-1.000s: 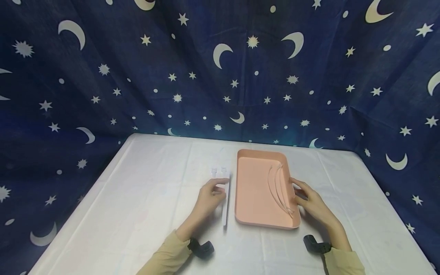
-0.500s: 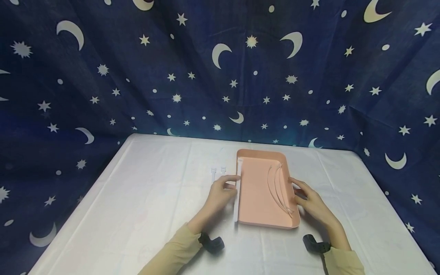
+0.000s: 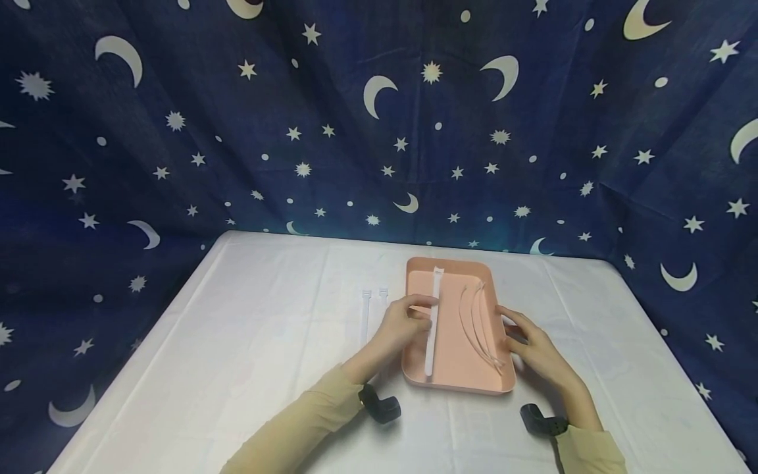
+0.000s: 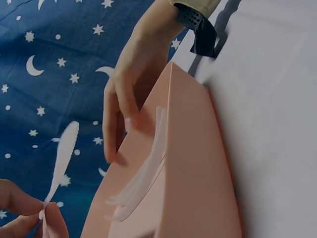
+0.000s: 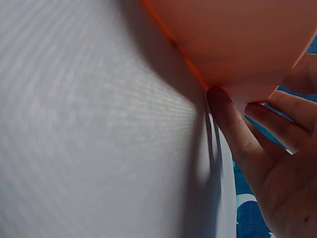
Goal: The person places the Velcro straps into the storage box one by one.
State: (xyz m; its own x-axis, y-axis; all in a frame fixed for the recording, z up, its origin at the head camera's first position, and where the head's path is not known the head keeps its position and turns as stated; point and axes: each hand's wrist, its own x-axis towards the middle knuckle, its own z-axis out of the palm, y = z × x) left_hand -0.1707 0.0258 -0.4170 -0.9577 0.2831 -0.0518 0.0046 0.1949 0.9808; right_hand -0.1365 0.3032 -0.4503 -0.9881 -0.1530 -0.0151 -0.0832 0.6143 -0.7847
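Note:
My left hand (image 3: 404,322) pinches a white cable tie (image 3: 434,326) between thumb and fingers, above the left part of a shallow pink tray (image 3: 453,378). In the left wrist view the fingertips (image 4: 52,218) grip this flat, ribbed-edged tie (image 4: 67,148) near its middle. More white ties (image 3: 482,329) lie slightly bowed along the tray's right side. My right hand (image 3: 539,349) rests against the tray's right wall with its fingers spread. In the right wrist view the thumb touches the wall low down and the other fingertips (image 5: 257,109) touch it higher up.
Two more white cable ties (image 3: 366,316) lie on the white-covered table (image 3: 266,329), left of the tray and partly behind my left hand. A dark blue curtain (image 3: 331,85) with moons and stars stands behind and at both sides.
My left hand has carried the cable tie rightward from the table, across the tray's left rim, to above the tray. My right hand has stayed at the tray's right side.

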